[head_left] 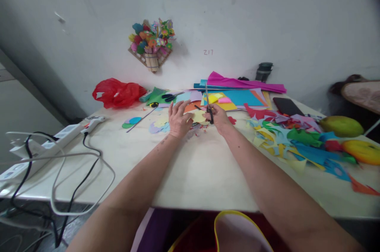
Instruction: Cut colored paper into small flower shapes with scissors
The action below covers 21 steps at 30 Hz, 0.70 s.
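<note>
My left hand (178,119) is closed on a pale yellow paper piece (198,116) held over the white table (196,165). My right hand (219,118) grips black-handled scissors (208,105), blades pointing up and away, right beside that paper. Small paper cuttings lie on the table under both hands. Pastel paper shapes (158,124) lie just left of my left hand.
Coloured paper sheets (237,95) and a magenta roll (246,84) lie behind. Scraps (297,141), a phone (286,106) and two fruits (341,126) are on the right. A second pair of scissors (169,97), a red bag (117,93), power strips (44,145) with cables are on the left.
</note>
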Each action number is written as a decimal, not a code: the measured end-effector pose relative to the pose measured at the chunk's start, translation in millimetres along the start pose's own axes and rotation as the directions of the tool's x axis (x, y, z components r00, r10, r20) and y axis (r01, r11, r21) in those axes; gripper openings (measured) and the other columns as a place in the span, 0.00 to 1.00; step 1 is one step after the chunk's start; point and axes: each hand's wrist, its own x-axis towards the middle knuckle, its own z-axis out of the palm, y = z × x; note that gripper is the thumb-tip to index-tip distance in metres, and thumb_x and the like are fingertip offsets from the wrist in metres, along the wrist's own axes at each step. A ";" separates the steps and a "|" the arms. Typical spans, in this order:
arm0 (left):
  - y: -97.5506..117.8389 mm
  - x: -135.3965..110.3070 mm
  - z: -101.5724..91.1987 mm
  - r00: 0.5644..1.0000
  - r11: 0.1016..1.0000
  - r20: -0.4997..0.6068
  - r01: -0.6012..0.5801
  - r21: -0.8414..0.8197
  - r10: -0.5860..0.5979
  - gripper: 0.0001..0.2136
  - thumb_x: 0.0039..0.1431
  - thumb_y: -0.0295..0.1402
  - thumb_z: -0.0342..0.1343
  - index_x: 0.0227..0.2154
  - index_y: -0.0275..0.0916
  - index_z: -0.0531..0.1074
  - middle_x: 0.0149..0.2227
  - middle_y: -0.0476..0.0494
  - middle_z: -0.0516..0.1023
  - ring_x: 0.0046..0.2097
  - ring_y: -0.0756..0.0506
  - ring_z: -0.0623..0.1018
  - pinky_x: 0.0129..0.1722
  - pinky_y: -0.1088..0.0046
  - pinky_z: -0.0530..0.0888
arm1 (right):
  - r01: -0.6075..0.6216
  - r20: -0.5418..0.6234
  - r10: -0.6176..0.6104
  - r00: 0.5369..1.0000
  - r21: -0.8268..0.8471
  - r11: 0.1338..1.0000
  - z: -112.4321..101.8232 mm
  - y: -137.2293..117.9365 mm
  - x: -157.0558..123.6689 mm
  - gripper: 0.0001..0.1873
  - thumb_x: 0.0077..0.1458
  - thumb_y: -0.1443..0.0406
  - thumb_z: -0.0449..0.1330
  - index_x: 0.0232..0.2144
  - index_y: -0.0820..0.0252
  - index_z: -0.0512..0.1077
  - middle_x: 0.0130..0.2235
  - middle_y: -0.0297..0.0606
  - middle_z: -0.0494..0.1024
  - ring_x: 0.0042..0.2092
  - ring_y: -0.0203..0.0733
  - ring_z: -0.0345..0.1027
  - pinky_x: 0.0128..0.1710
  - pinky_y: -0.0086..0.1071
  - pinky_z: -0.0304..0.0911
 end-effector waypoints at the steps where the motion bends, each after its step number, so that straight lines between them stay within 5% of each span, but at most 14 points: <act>1: -0.2 0.2 -0.6 1.000 1.000 0.006 0.003 -0.003 -0.003 0.05 0.50 0.26 0.57 0.24 0.44 0.74 0.55 0.45 0.74 0.57 0.37 0.70 0.62 0.45 0.53 | 0.002 -0.003 -0.002 1.000 -0.001 1.000 0.0 -0.2 0.0 0.19 0.30 0.67 0.69 0.30 0.58 0.68 0.23 0.25 0.69 0.23 0.29 0.61 0.23 0.25 0.60; 6: -0.6 0.7 -0.9 0.999 0.999 -0.013 0.037 -0.027 -0.037 0.09 0.51 0.26 0.57 0.33 0.46 0.76 0.58 0.45 0.72 0.60 0.38 0.68 0.63 0.46 0.53 | 0.019 -0.016 -0.018 1.000 0.012 1.000 -0.6 -1.2 0.2 0.20 0.30 0.66 0.68 0.30 0.57 0.68 0.23 0.24 0.68 0.23 0.30 0.61 0.23 0.25 0.60; 10: -7.5 -1.3 7.8 0.952 0.935 0.024 0.304 -0.185 -0.305 0.11 0.51 0.28 0.55 0.38 0.42 0.77 0.55 0.40 0.75 0.56 0.38 0.71 0.58 0.51 0.63 | 0.032 -0.016 -0.032 0.999 0.000 0.999 -2.1 -0.9 1.5 0.19 0.31 0.65 0.67 0.31 0.57 0.68 0.23 0.25 0.68 0.24 0.31 0.61 0.24 0.25 0.60; 13: -13.7 -2.4 13.9 0.775 0.658 0.297 0.631 -0.411 -0.558 0.12 0.56 0.38 0.53 0.37 0.39 0.78 0.40 0.38 0.81 0.45 0.39 0.78 0.46 0.58 0.72 | 0.036 0.009 -0.035 0.999 -0.001 0.999 -3.1 0.1 2.1 0.21 0.30 0.65 0.68 0.32 0.57 0.68 0.23 0.25 0.68 0.25 0.31 0.62 0.25 0.26 0.61; 15: -14.6 -2.2 14.5 0.673 0.443 0.501 0.737 -0.510 -0.544 0.15 0.54 0.44 0.54 0.28 0.37 0.78 0.32 0.40 0.81 0.40 0.40 0.79 0.44 0.62 0.73 | 0.034 0.025 -0.034 0.999 -0.003 0.999 -3.3 0.2 1.8 0.22 0.29 0.65 0.68 0.32 0.57 0.68 0.23 0.25 0.69 0.25 0.32 0.62 0.25 0.26 0.61; 18: -10.6 -1.4 11.6 0.597 0.154 0.663 0.784 -0.601 -0.452 0.16 0.46 0.45 0.61 0.23 0.34 0.77 0.31 0.38 0.81 0.36 0.41 0.78 0.39 0.65 0.74 | 0.024 0.060 -0.024 0.998 0.001 1.000 -3.2 -0.1 0.7 0.22 0.29 0.65 0.67 0.32 0.57 0.69 0.23 0.26 0.70 0.25 0.33 0.62 0.26 0.27 0.62; 21: -5.9 -2.0 9.1 0.567 0.024 0.726 0.795 -0.607 -0.390 0.16 0.41 0.44 0.65 0.23 0.33 0.77 0.29 0.38 0.80 0.33 0.43 0.78 0.35 0.67 0.74 | 0.019 0.088 -0.019 0.996 -0.003 1.000 -3.3 0.2 0.3 0.21 0.29 0.66 0.67 0.32 0.57 0.69 0.23 0.26 0.70 0.25 0.33 0.62 0.26 0.27 0.62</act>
